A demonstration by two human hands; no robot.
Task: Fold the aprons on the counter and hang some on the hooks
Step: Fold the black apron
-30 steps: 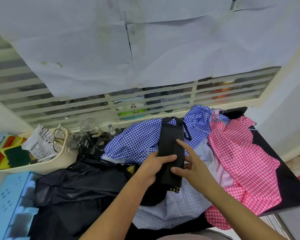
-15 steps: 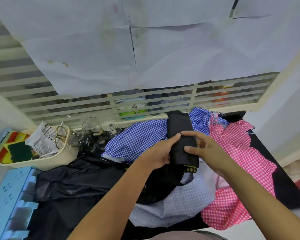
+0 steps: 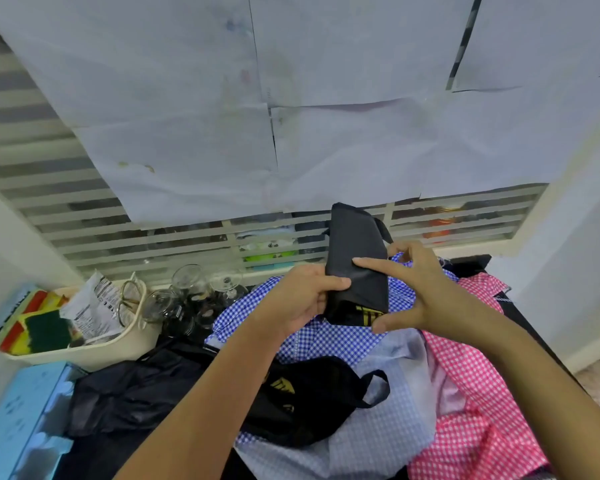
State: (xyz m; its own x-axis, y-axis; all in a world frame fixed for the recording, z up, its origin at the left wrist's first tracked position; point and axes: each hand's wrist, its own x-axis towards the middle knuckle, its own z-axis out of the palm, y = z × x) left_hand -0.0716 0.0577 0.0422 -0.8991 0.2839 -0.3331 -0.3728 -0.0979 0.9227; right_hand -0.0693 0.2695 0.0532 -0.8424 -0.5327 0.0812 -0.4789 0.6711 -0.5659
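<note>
Head view, hidden: the left hand's fingers lie behind the folded black apron (image 3: 355,258); only the thumb shows on its front. The apron's strap (image 3: 383,230) runs down behind the right hand and is lost there. A yellow print at the apron's lower edge is half tucked into the fold and unreadable.
Cut off: both forearms leave the frame at the bottom. The blue plastic tray (image 3: 11,427) is cropped by the left edge.
Hard to make out: the things behind the louvred window (image 3: 84,216) are only blurred patches of colour. The drinking glasses (image 3: 187,292) overlap, so their count is unclear. Whether the dark strip (image 3: 515,311) at the right is cloth or counter cannot be told.
Left hand (image 3: 302,299): reaches in from the lower left and grips the apron's lower left edge, thumb pressed across the front.
Right hand (image 3: 426,289): reaches in from the lower right. Its index finger lies straight across the front, pointing at the left thumb. The thumb is propped under the bottom edge, and the other fingers are curled at the right edge by the strap.
Folded black apron: held upright in the air between both hands, above the pile and before the window's lower slats.
Pile: a blue gingham apron (image 3: 257,323) lies just under the hands, with a pink gingham apron (image 3: 471,375) to the right. A pale blue checked apron (image 3: 388,410) lies nearer, with a second black apron (image 3: 309,400) lying on it. A crumpled dark apron (image 3: 129,400) is at the left.
Left side: a cream basket (image 3: 94,351) holds sponges (image 3: 39,327), just beside the glasses.
</note>
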